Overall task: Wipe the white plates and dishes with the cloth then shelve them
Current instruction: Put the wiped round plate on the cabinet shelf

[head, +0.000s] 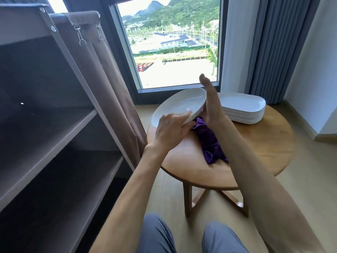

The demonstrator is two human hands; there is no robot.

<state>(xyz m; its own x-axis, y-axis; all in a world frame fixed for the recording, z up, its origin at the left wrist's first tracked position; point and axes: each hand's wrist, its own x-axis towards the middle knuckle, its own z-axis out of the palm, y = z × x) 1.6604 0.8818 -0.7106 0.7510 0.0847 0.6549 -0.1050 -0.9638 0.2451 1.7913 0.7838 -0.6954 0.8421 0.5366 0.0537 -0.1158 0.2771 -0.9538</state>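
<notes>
Cloth on table — plate stack behind, shelves left.

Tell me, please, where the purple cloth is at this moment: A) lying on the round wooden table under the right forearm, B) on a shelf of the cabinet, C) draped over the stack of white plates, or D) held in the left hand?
A: the purple cloth lies crumpled on the round wooden table, while the left hand grips the white dish instead.

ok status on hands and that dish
Left hand grips tilted white dish; right hand open against its rim. Purple cloth lies on table, unheld. Plate stack waiting. Shelf path unblocked.
</notes>
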